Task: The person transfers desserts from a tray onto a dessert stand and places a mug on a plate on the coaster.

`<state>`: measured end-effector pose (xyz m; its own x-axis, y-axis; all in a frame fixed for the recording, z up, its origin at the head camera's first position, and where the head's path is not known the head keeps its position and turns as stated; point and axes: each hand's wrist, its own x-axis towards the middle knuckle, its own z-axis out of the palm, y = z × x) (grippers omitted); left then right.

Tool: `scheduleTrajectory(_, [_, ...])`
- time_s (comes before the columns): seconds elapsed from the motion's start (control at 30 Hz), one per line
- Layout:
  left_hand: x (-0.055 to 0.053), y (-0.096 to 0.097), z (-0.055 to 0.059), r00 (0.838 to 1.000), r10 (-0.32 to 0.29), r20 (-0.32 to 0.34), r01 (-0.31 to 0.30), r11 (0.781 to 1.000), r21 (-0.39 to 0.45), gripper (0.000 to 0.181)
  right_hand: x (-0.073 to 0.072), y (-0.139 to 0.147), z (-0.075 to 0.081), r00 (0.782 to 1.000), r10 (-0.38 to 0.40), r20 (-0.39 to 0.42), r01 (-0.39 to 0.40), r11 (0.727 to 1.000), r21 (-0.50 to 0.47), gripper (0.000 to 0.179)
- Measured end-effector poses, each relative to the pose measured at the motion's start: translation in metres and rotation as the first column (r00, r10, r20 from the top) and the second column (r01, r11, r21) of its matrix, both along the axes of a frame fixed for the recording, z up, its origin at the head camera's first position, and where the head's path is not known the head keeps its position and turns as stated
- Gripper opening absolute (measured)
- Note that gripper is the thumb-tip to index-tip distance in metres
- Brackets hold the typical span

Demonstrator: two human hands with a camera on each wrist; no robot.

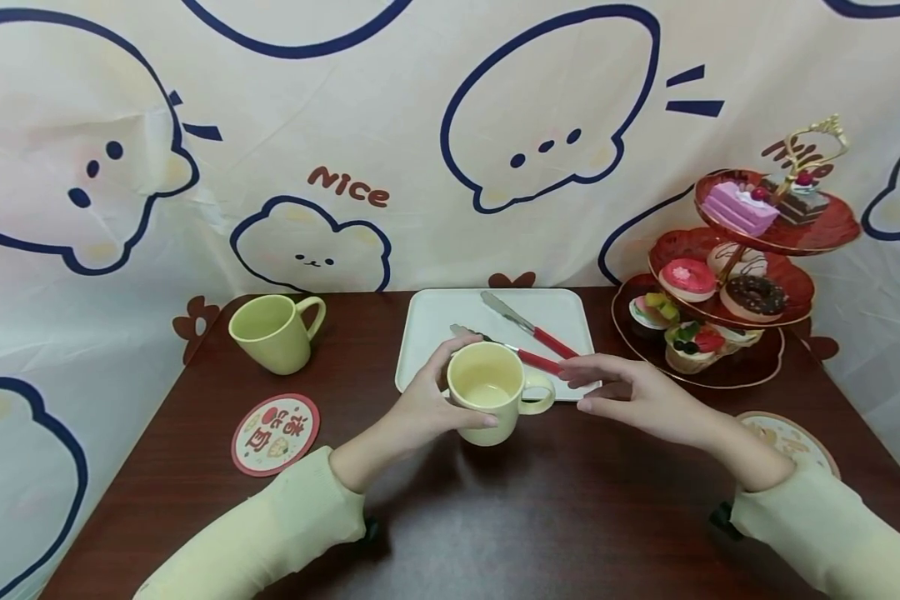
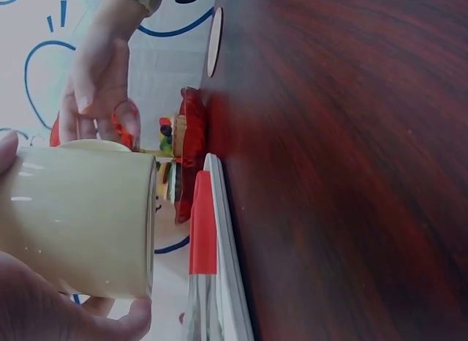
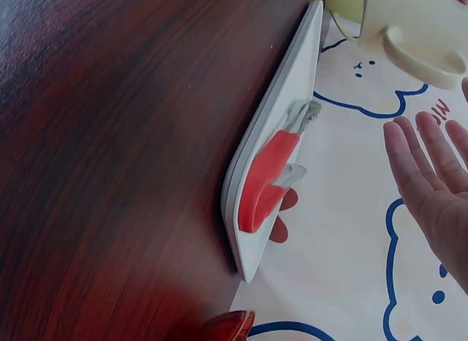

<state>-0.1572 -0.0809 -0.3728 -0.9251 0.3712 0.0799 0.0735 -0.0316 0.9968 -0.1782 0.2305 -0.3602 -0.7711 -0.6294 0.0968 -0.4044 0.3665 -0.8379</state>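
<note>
My left hand (image 1: 429,402) grips a pale yellow mug (image 1: 487,421) around its body, thumb at the near side. The left wrist view has the mug (image 2: 80,216) raised above the table, its base clear of the wood. The mug's handle (image 1: 543,395) points right, toward my right hand (image 1: 641,398). That hand holds nothing; its fingers are extended beside the handle, apart from it in the right wrist view. Behind the mug lies a white tray (image 1: 442,310) bearing two red-handled knives (image 1: 552,340), one partly hidden by the mug.
A second yellow mug (image 1: 273,333) stands at the back left, with a round red-rimmed coaster (image 1: 276,435) before it. At the back right is a three-tier red stand (image 1: 832,229) of cakes and donuts. My right forearm partly covers another coaster (image 1: 802,442). A patterned cloth (image 1: 420,100) hangs behind.
</note>
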Motion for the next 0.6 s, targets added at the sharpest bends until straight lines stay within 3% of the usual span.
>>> scheduleTrajectory(0.37, [-0.004, 0.011, -0.010, 0.999, -0.042, -0.009, 0.042, 0.999, 0.006, 0.092, -0.001, -0.011, -0.008, 1.000, -0.019, 0.007, 0.019, 1.000, 0.005, 0.043])
scheduleTrajectory(0.6, [-0.006, 0.015, -0.009, 0.997, -0.069, -0.031, 0.069, 0.998, -0.014, 0.093, 0.002, -0.017, -0.011, 0.996, -0.055, 0.073, 0.056, 0.998, -0.013, 0.025])
